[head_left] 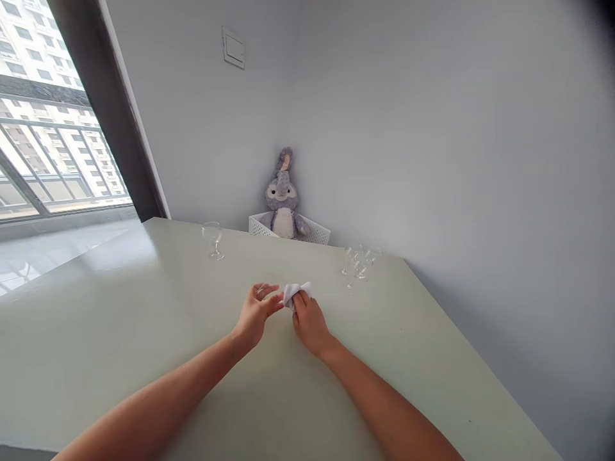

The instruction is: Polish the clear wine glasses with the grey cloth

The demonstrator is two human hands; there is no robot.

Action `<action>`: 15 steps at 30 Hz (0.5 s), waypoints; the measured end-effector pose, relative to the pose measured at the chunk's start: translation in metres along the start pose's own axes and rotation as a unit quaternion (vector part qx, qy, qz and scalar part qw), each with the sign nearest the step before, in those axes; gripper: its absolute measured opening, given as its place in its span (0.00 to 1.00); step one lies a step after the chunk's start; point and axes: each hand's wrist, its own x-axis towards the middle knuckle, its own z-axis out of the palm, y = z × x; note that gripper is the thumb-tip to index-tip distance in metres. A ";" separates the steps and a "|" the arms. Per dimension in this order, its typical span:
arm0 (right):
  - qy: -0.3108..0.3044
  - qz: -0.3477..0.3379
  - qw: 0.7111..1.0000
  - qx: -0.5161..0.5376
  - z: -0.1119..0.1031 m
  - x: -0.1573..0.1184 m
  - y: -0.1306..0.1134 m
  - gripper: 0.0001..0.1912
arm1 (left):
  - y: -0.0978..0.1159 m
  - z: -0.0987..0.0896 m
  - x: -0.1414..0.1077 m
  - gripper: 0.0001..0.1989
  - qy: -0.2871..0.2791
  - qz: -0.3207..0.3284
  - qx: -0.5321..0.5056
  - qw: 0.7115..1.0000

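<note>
At twelve o'clock, the cloth (291,292) pinched by the right hand (310,322) is best moved lightly, the curved left hand (254,316), grip unclear, held steady.

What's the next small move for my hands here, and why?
I'd probably ease the white cloth slightly toward the left hand. The right hand already grips it, and the left fingers curl close beside it, perhaps around something clear, too faint to tell. The stemmed glass stands well away.
</note>
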 end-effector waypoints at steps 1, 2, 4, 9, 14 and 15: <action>-0.006 0.023 0.997 0.071 -0.003 0.001 0.000 0.19 | 0.003 0.001 -0.002 0.22 -0.021 0.021 0.006 1.000; -0.019 0.051 0.987 0.151 -0.007 0.003 0.000 0.18 | 0.007 0.001 -0.003 0.23 -0.047 0.040 0.015 0.998; -0.047 0.114 0.944 0.307 -0.013 0.005 0.003 0.16 | 0.012 0.002 -0.005 0.24 -0.090 0.067 0.035 0.993; -0.031 0.239 0.828 0.506 -0.012 0.009 0.013 0.15 | 0.014 0.004 -0.007 0.24 -0.100 0.092 0.065 0.989; -0.049 0.302 0.730 0.611 0.000 0.005 0.007 0.15 | 0.014 0.008 -0.014 0.24 -0.095 0.177 0.110 0.974; -0.062 0.316 0.718 0.617 0.001 0.003 0.004 0.16 | 0.014 0.009 -0.015 0.25 -0.095 0.195 0.124 0.968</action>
